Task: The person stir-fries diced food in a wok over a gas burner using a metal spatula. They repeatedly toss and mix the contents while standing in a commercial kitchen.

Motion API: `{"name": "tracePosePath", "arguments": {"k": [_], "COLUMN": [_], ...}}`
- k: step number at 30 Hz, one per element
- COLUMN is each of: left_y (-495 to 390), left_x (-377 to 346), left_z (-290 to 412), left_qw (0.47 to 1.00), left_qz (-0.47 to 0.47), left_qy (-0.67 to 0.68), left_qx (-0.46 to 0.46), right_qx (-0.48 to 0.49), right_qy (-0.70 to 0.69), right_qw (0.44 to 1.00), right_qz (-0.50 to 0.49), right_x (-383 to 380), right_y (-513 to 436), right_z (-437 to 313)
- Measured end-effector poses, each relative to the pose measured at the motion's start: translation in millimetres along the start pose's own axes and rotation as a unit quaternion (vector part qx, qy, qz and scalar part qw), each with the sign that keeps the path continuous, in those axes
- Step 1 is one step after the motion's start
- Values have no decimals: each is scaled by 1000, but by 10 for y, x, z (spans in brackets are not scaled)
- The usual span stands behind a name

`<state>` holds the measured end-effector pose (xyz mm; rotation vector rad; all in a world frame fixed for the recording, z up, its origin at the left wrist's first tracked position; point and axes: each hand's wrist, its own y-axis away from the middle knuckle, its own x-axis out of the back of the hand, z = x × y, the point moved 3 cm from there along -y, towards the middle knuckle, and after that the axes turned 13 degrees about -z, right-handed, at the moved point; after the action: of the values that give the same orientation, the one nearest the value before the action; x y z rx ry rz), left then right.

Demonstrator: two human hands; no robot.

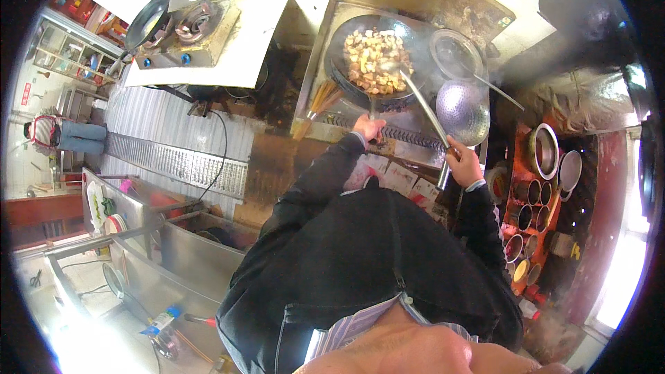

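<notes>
A large dark wok [340,44] sits on the stove in front of me, full of browned chunks of food [376,59]. My left hand [369,128] is closed around the wok's handle [373,106] at its near side. In my right hand [464,162] is the long metal handle of a cooking ladle [423,101]; its head lies among the chunks and is partly hidden by them. Just left of the wok rests a bamboo wok brush [319,104]. To the right are a perforated metal strainer [462,112] and a round wire-mesh skimmer [457,54] with a long handle.
A second burner unit [200,36] with a frying pan [148,21] stands at left on a white counter [249,36]. Seasoning containers [530,192] fill an orange rack on the right. Behind me are steel counters [192,270]. Another person [67,132] stands at far left.
</notes>
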<state>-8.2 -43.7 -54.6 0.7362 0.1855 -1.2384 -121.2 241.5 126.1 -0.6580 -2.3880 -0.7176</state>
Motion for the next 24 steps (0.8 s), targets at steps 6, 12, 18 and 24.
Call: {"name": "tracePosePath", "arguments": {"k": [6,12,18,24], "left_y": [43,31,29,39], "left_x": [-53,-34,-42,-28], "left_z": [50,84,50,81], "left_qw": [999,999,1000,997], "left_qz": [30,26,12,34], "left_qy": [-4,-37,-14,-62], "left_qx": [24,11,4,7], "right_qx": [-32,-20,-68,60], "right_qy": [61,-168,-238,-67], "right_qw": [998,985,965,995], "right_qz": [10,-28,-85,30], "right_x": [-394,-539,-769,-816], "right_y": [-669,-163,-445,-458], "right_z": [23,-199,4,-42]}}
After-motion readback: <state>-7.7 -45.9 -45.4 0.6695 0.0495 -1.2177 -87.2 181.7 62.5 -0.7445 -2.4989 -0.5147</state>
